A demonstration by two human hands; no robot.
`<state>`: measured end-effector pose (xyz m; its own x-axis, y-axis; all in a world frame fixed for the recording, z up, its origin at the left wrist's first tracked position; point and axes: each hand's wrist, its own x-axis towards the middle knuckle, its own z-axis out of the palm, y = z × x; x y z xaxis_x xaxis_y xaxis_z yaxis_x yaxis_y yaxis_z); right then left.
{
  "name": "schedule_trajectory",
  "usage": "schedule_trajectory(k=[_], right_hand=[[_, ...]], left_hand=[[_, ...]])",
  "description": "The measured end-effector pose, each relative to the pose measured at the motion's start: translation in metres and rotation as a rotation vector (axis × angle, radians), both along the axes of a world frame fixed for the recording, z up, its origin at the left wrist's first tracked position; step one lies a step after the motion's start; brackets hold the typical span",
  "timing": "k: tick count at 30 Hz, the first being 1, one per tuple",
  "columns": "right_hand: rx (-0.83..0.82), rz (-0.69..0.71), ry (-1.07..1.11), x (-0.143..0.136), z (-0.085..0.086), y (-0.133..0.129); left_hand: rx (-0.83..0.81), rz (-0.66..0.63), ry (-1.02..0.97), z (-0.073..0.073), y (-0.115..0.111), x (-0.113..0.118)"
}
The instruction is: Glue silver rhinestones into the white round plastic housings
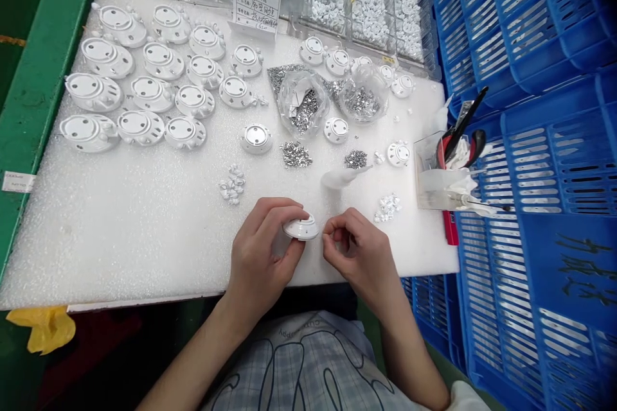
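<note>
On the foam sheet (144,218), our left hand (265,247) grips a white oval part (301,228). Our right hand's (354,244) fingertips press together beside it.

At six o'clock, the person wears a checked garment (284,369) in pale grey-blue and white, printed with large, rounded, dark-outlined shapes and, on its plain greyish far edge, small curved lettering (299,329) that seems to read "CUTE PUPPY", though parts are hard to make out. Dark cloth (332,297) shows just beyond that edge, while a whitish sleeve (470,398) appears between four and five o'clock, at the right elbow. The left hand (263,247), towards seven o'clock, and the right hand (361,247), between four and five, are bare, as are both slender forearms.
</note>
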<state>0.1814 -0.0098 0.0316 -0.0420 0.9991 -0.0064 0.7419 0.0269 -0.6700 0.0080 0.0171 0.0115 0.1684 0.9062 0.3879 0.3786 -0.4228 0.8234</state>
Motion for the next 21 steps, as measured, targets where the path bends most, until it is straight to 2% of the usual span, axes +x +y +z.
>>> schedule_trajectory(k=[7,11,21], right_hand=[[-0.042,0.042,0.064,0.013,0.005,-0.001],[-0.058,-0.001,0.113,0.018,0.007,-0.002],[0.017,-0.06,0.03,0.015,0.007,-0.007]], left_hand=[[-0.005,-0.019,-0.005,0.002,0.0,-0.001],[-0.005,-0.023,-0.012,0.002,0.0,-0.001],[-0.006,-0.021,-0.012,0.001,0.0,0.0]])
